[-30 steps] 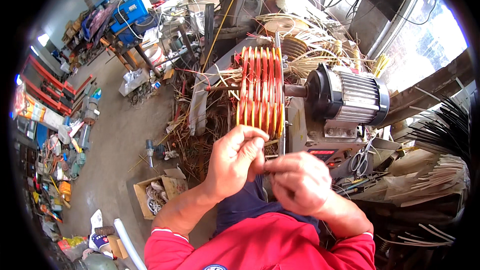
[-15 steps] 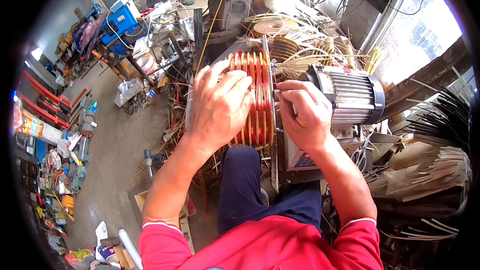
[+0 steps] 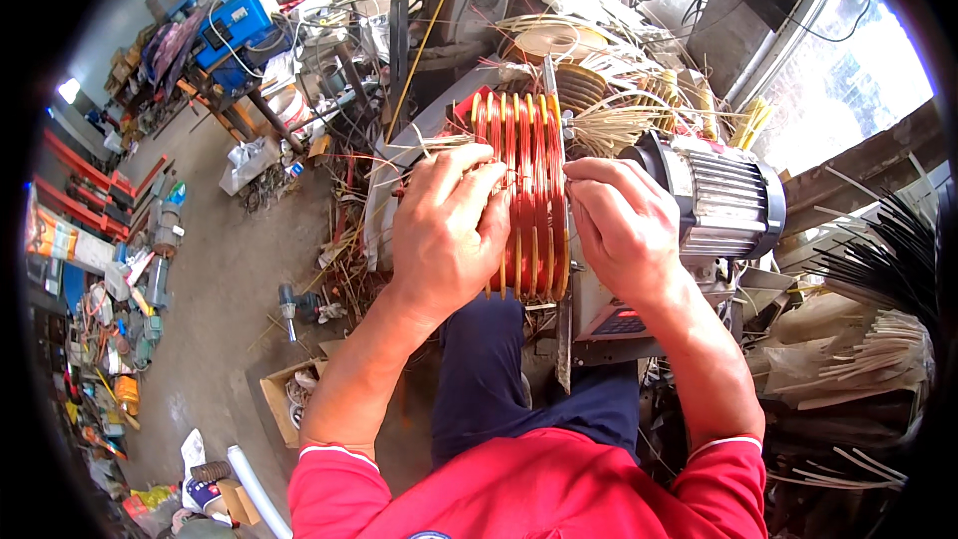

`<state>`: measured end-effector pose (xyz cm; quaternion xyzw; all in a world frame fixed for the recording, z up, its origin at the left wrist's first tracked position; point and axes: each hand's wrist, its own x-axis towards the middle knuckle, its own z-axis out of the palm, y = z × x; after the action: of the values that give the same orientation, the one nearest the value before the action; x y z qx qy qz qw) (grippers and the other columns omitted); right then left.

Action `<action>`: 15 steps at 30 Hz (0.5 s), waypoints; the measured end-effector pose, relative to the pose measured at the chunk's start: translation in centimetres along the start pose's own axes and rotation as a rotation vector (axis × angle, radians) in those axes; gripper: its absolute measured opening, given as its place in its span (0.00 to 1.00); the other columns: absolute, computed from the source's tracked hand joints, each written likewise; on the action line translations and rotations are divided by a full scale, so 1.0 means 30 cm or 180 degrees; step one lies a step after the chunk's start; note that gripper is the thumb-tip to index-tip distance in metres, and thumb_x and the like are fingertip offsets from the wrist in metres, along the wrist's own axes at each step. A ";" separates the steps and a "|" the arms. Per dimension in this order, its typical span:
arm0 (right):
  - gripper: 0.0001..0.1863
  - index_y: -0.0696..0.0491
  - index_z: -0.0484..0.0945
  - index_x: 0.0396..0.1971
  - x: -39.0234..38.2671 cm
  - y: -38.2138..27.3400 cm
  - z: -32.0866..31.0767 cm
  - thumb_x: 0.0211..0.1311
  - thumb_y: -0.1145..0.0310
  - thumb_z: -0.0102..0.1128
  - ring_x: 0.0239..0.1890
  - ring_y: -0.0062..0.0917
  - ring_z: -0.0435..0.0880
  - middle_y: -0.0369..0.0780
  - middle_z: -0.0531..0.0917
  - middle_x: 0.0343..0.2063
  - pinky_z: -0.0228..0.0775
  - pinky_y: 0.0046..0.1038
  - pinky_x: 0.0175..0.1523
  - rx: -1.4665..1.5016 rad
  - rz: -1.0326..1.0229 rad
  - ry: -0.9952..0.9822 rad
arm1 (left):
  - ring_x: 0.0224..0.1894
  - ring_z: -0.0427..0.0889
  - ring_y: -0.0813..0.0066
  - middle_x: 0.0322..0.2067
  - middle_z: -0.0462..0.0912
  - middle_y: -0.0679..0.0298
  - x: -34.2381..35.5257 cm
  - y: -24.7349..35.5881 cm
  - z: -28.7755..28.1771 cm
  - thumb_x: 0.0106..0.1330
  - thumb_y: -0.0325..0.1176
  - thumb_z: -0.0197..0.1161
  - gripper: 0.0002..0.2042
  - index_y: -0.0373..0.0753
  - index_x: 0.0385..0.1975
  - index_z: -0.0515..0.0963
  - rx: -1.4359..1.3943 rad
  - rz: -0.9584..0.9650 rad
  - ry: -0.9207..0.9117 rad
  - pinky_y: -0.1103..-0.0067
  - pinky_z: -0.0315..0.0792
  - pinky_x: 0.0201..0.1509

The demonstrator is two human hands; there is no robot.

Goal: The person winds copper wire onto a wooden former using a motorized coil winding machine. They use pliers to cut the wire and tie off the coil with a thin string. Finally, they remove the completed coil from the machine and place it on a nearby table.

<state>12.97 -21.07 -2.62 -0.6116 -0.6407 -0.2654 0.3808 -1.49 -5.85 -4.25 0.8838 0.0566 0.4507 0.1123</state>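
Note:
In front of me stands a grooved winding former [image 3: 544, 255] with yellow ridges, with reddish copper wire [image 3: 514, 150] wound in its grooves. My left hand [image 3: 449, 215] is at the former's left side, fingers bent and drawn together, thumb beside the wire; what they grip is hidden. My right hand [image 3: 629, 220] is on the other side, just right of an upright flat metal bar [image 3: 563, 329]. Its fingers are curled in a pinch near the bar, and what lies between them cannot be made out. A red piece [image 3: 465, 108] shows at the former's upper left.
A grey finned motor [image 3: 733, 198] stands to my right, above a control box with a keypad [image 3: 624, 322]. Reels [image 3: 579, 90] and loose pale strips lie behind the former. A cordless drill [image 3: 291, 309] and an open carton [image 3: 279, 399] are on the floor at left.
My left hand has shifted off the former's top toward its left side, uncovering more wire and the red piece. My right hand stays by the bar. The whole view has moved slightly.

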 end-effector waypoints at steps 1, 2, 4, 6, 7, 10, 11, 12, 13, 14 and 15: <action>0.10 0.59 0.79 0.32 0.001 0.002 0.003 0.47 0.83 0.65 0.34 0.36 0.85 0.43 0.85 0.37 0.79 0.32 0.40 -0.0018 -0.0077 0.0033 | 0.47 0.81 0.56 0.45 0.81 0.55 -0.002 -0.001 -0.001 0.56 0.24 0.68 0.12 0.32 0.41 0.82 -0.0039 -0.0027 -0.0004 0.66 0.76 0.53; 0.10 0.58 0.79 0.31 0.002 0.006 0.007 0.45 0.81 0.65 0.35 0.34 0.84 0.42 0.84 0.37 0.79 0.31 0.40 -0.0036 -0.0154 0.0065 | 0.47 0.80 0.56 0.45 0.81 0.55 -0.005 -0.002 -0.003 0.56 0.24 0.68 0.13 0.32 0.42 0.82 -0.0078 -0.0055 -0.0008 0.66 0.76 0.53; 0.12 0.57 0.79 0.32 0.004 0.008 0.000 0.43 0.78 0.64 0.36 0.32 0.84 0.41 0.83 0.39 0.79 0.31 0.41 -0.0103 -0.0231 -0.0049 | 0.47 0.80 0.56 0.45 0.81 0.56 -0.008 -0.004 -0.001 0.55 0.24 0.69 0.14 0.33 0.42 0.81 -0.0151 -0.0085 -0.0005 0.66 0.76 0.52; 0.13 0.57 0.78 0.33 0.015 0.007 -0.017 0.43 0.76 0.63 0.38 0.32 0.84 0.41 0.83 0.40 0.79 0.31 0.42 -0.0168 -0.0244 -0.0338 | 0.47 0.80 0.56 0.46 0.80 0.56 -0.011 -0.009 0.002 0.55 0.24 0.69 0.15 0.32 0.42 0.81 -0.0190 -0.0105 0.0011 0.66 0.76 0.52; 0.13 0.57 0.78 0.34 0.013 0.011 -0.016 0.43 0.76 0.63 0.38 0.32 0.84 0.41 0.83 0.40 0.79 0.31 0.43 -0.0180 -0.0257 -0.0359 | 0.47 0.81 0.56 0.46 0.81 0.54 -0.010 -0.008 -0.001 0.55 0.24 0.69 0.14 0.32 0.42 0.81 -0.0219 -0.0142 -0.0017 0.67 0.76 0.53; 0.13 0.56 0.78 0.34 0.008 0.019 -0.013 0.44 0.75 0.63 0.39 0.33 0.84 0.41 0.82 0.41 0.79 0.32 0.43 -0.0198 -0.0276 -0.0437 | 0.48 0.82 0.54 0.46 0.81 0.52 -0.007 -0.002 -0.008 0.56 0.23 0.67 0.13 0.30 0.42 0.82 -0.0286 -0.0212 -0.0061 0.67 0.76 0.54; 0.13 0.56 0.78 0.34 0.011 0.020 -0.017 0.44 0.75 0.63 0.39 0.33 0.84 0.41 0.82 0.41 0.79 0.32 0.43 -0.0198 -0.0269 -0.0468 | 0.48 0.82 0.54 0.46 0.81 0.52 -0.006 -0.005 -0.005 0.56 0.23 0.67 0.13 0.30 0.42 0.82 -0.0294 -0.0200 -0.0049 0.67 0.76 0.54; 0.12 0.56 0.77 0.33 0.013 0.021 -0.022 0.44 0.75 0.63 0.39 0.33 0.84 0.41 0.82 0.41 0.79 0.32 0.43 -0.0204 -0.0259 -0.0499 | 0.48 0.82 0.54 0.46 0.81 0.52 -0.006 -0.006 -0.002 0.56 0.23 0.67 0.13 0.30 0.42 0.82 -0.0307 -0.0186 -0.0037 0.67 0.76 0.54; 0.12 0.56 0.77 0.33 0.013 0.022 -0.023 0.44 0.75 0.63 0.39 0.33 0.84 0.41 0.82 0.41 0.79 0.32 0.43 -0.0208 -0.0262 -0.0555 | 0.48 0.82 0.54 0.46 0.81 0.52 -0.008 -0.006 -0.002 0.56 0.23 0.67 0.13 0.30 0.42 0.82 -0.0318 -0.0203 -0.0046 0.66 0.76 0.54; 0.12 0.56 0.77 0.33 0.013 0.023 -0.023 0.45 0.74 0.63 0.39 0.33 0.84 0.41 0.82 0.42 0.79 0.32 0.43 -0.0212 -0.0264 -0.0612 | 0.48 0.82 0.54 0.46 0.81 0.52 -0.009 -0.007 -0.003 0.56 0.23 0.67 0.13 0.30 0.42 0.82 -0.0330 -0.0220 -0.0056 0.66 0.76 0.54; 0.11 0.55 0.76 0.32 0.014 0.023 -0.025 0.45 0.74 0.63 0.39 0.33 0.84 0.41 0.82 0.42 0.79 0.32 0.43 -0.0221 -0.0268 -0.0665 | 0.48 0.82 0.54 0.46 0.81 0.52 -0.009 -0.007 -0.004 0.56 0.23 0.67 0.13 0.30 0.42 0.82 -0.0343 -0.0232 -0.0063 0.66 0.76 0.55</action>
<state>13.80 -21.35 -1.93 -0.6213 -0.6924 -0.2380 0.2791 -1.74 -5.69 -4.44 0.8782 0.0633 0.4399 0.1767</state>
